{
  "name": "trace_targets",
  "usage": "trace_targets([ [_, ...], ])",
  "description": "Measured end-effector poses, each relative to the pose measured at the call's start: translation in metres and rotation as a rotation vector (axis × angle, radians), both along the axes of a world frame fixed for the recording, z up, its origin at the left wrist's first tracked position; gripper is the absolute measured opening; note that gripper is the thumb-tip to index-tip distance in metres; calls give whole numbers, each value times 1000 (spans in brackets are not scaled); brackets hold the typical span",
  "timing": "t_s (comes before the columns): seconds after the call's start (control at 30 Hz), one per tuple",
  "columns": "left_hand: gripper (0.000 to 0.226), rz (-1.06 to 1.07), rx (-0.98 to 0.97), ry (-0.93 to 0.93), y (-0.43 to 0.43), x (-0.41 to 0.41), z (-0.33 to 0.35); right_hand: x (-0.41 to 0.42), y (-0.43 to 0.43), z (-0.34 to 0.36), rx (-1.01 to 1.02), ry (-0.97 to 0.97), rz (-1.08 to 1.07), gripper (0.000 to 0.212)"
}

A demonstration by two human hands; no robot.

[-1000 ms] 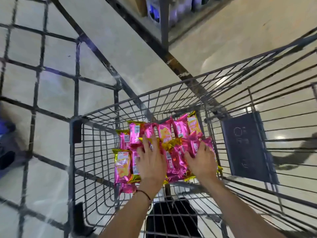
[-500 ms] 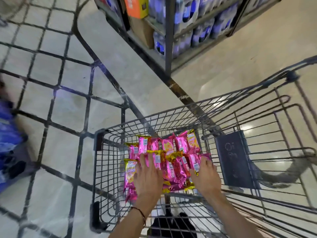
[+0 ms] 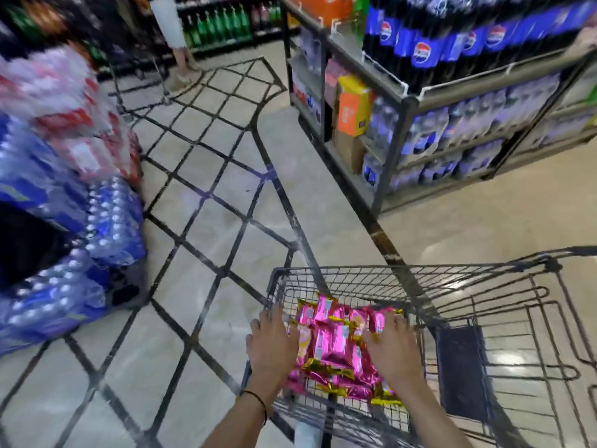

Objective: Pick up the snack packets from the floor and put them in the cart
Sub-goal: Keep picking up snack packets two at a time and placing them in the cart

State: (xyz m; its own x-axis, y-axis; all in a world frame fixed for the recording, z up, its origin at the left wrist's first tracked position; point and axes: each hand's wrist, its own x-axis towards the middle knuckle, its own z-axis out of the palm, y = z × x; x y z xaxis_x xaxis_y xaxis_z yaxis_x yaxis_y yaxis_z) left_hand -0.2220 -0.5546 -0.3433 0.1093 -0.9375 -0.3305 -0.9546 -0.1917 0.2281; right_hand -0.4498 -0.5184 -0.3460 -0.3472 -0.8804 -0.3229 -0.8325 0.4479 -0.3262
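Note:
Several pink and gold snack packets (image 3: 336, 347) lie in a heap inside the grey wire cart (image 3: 355, 279), low in the view. My left hand (image 3: 271, 344) lies flat at the left edge of the heap, fingers straight and reaching to the cart's left wall. My right hand (image 3: 392, 347) rests flat on the right side of the heap, fingers spread. Neither hand grips a packet. The hands hide some of the packets.
Stacked packs of blue and red bottles (image 3: 64, 205) stand on the floor at left. A metal shelf (image 3: 400, 101) of cola bottles and boxes stands ahead on the right. A person's legs (image 3: 176, 37) are far up the aisle. Tiled floor (image 3: 210, 221) runs between.
The view has tilted up, showing the aisle and shelves, and the cart sits lower in the frame. My hands have spread apart to the sides of the heap.

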Motion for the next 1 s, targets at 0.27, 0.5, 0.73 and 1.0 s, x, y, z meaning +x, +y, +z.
trace_targets([
  [0.27,60,464,-159,-133,74,104,75,98,-22,50,-102,-86,456,73],
  [0.5,61,894,-320,-201,202,187,119,205,-9,102,-295,-113,849,65],
  [0.73,61,1194,-363,-274,319,242,137,309,41,136,-424,-139,1159,62],
  [1.0,60,1235,-268,-416,444,327,130,479,156,154,-457,-158,1512,53],
])
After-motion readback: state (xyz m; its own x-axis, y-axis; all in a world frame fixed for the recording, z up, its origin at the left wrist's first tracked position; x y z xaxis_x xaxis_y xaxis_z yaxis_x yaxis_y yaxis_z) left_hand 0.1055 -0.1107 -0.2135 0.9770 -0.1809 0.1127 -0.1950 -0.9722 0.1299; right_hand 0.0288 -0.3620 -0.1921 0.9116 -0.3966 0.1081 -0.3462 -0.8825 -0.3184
